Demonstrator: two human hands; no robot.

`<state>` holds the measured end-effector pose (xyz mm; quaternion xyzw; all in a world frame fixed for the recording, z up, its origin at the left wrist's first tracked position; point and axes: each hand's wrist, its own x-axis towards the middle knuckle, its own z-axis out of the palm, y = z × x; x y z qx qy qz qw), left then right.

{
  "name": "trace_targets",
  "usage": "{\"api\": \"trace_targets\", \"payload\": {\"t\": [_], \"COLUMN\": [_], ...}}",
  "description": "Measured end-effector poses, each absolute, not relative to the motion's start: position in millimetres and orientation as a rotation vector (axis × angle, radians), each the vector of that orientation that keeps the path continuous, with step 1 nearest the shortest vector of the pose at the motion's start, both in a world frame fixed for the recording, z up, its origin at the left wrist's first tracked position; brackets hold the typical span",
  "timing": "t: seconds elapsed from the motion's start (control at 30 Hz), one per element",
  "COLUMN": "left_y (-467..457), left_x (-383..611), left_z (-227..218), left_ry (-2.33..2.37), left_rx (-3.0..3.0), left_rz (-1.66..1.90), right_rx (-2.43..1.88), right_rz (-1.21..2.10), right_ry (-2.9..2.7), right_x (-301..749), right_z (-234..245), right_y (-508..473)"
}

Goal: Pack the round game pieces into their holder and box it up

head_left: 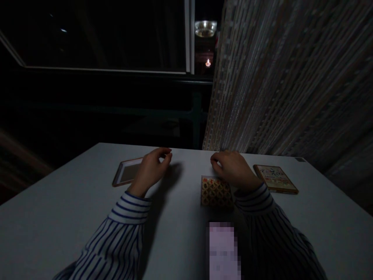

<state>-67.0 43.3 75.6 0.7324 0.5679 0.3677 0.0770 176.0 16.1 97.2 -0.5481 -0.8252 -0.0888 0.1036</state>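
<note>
My left hand point(154, 165) is held over the white table, near the far edge. Its fingers are loosely bent, with a small gap to the thumb and nothing visible between them. Partly behind this hand lies a flat, light-rimmed tray or lid point(124, 173). My right hand point(231, 167) hovers past the far right corner of a small box of Chinese chess pieces point(215, 192), fingers loosely curled and thumb slightly apart. No object shows in it. Round wooden pieces with red and black characters sit in rows inside the box. The right palm is hidden.
A flat printed box point(275, 179) lies on the table point(180, 217) to the right. A blurred-out phone-like shape point(223, 251) is at the near edge. String curtains point(262, 77) hang behind the right side, beside a dark window point(101, 35). The light is dim.
</note>
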Motion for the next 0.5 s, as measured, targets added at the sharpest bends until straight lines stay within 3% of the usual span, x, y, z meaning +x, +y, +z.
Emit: {"api": "trace_targets", "payload": {"t": [0.2, 0.5], "left_y": [36.1, 34.8], "left_x": [-94.7, -102.7], "left_z": [36.1, -20.9], "left_ry": [1.899, 1.842], "left_rx": [2.112, 2.252], "left_rz": [1.208, 1.319], "right_rx": [-1.521, -1.453], "right_rz": [-0.245, 0.101], "right_ry": [-2.315, -2.324], "right_x": [166.6, 125.1], "right_z": [85.1, 59.4], "right_y": [16.1, 34.5]}}
